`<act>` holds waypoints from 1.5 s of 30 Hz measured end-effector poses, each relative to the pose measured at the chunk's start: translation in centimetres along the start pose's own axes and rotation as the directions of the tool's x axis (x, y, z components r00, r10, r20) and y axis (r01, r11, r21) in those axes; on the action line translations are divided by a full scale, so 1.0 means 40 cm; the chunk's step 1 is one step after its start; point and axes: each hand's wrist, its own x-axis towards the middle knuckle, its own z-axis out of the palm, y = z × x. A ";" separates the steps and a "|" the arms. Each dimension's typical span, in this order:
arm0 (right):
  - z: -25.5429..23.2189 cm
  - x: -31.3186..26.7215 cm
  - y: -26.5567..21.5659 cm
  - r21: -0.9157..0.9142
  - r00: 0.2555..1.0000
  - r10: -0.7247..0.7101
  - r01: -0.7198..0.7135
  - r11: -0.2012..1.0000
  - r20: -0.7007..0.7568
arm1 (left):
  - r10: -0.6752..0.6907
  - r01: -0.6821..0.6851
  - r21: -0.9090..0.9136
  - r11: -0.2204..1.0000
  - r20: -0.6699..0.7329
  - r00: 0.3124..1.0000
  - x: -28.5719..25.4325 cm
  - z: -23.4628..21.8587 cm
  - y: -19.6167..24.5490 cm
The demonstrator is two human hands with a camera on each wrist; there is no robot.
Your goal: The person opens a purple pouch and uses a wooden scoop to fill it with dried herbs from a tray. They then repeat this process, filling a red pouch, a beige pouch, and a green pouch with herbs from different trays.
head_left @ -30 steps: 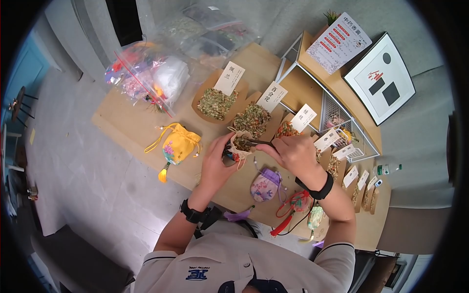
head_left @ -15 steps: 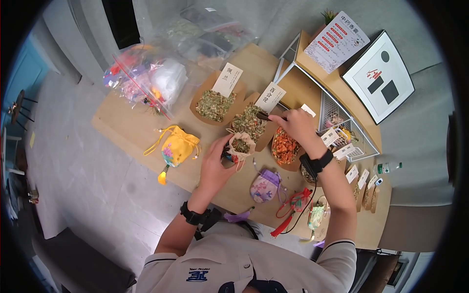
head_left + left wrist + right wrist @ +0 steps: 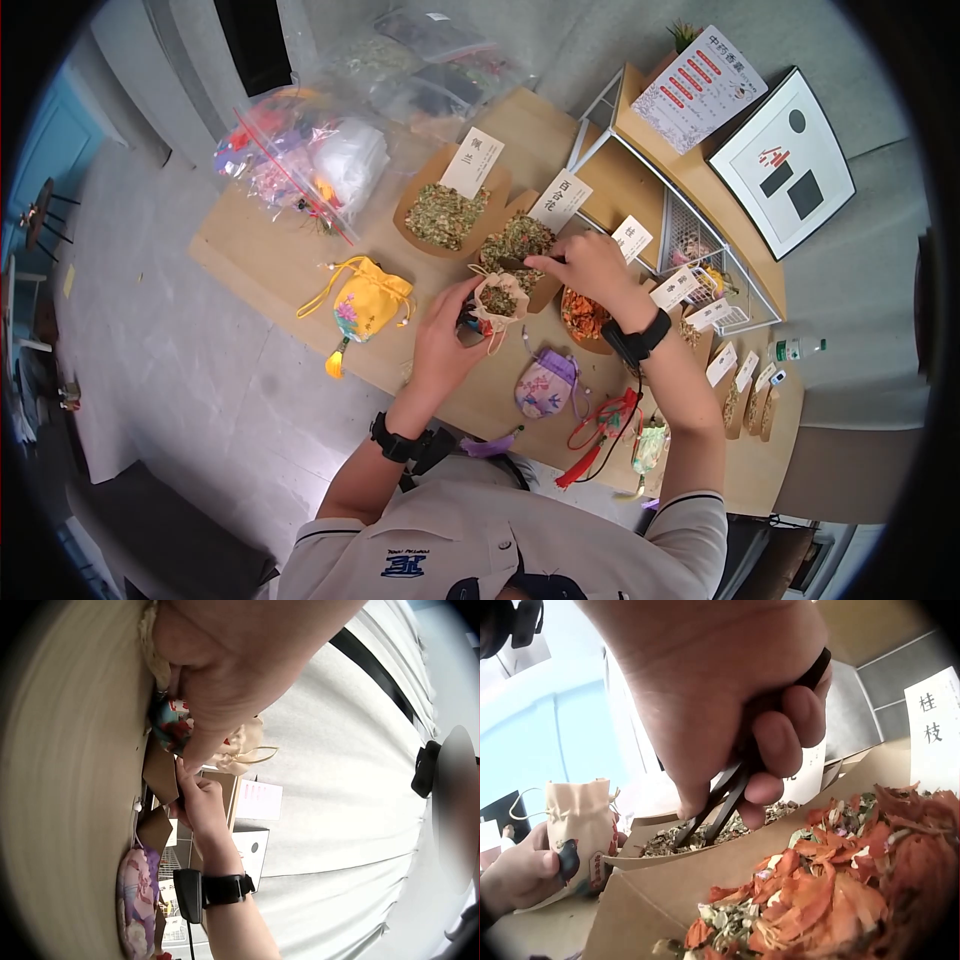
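Observation:
My left hand (image 3: 445, 335) grips a cream drawstring pouch (image 3: 577, 810) with a printed bird, held upright with its mouth wide. Dried herbs (image 3: 499, 297) show inside it. Dark tongs (image 3: 729, 806) are held in my right hand (image 3: 595, 270), fingers curled round them. Their tips reach into green-brown dried herbs (image 3: 515, 238) in a paper tray just beyond the pouch. Beside that, below the right wrist, stands another paper tray (image 3: 656, 900) of orange dried petals (image 3: 825, 892). In the left wrist view, the left hand hides much of the pouch.
More labelled herb trays line the table (image 3: 250, 240), one at the far left (image 3: 447, 215) and several at right. Yellow (image 3: 368, 297) and purple (image 3: 545, 385) pouches lie nearer me, with red and green ones further right. Clear plastic bags (image 3: 300, 165) and a wooden shelf (image 3: 650, 120) stand behind.
The right hand has carried the tongs from the pouch's mouth over to the green-brown herbs, then lowered their tips into them. My left hand keeps the pouch in nearly the same place.

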 end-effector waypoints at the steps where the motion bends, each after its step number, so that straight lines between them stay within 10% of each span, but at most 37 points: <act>1: 0.000 -0.004 -0.002 -0.022 1.000 -0.025 0.024 0.999 -0.013 | -0.002 0.002 -0.006 1.000 0.003 1.000 0.000 0.000 0.000; 12: 0.018 -0.051 -0.043 -0.354 0.924 -0.340 0.263 0.897 -0.177 | 0.004 -0.004 -0.005 1.000 -0.007 1.000 0.001 0.003 0.003; 36: -0.048 -0.087 -0.002 -0.364 0.911 -0.235 0.103 0.926 -0.338 | 0.002 -0.002 -0.002 1.000 -0.004 1.000 0.000 0.001 0.004; 45: -0.144 -0.124 -0.097 -0.282 0.849 -0.385 0.294 0.913 -0.362 | 0.000 0.000 -0.025 1.000 -0.011 1.000 -0.003 0.004 -0.004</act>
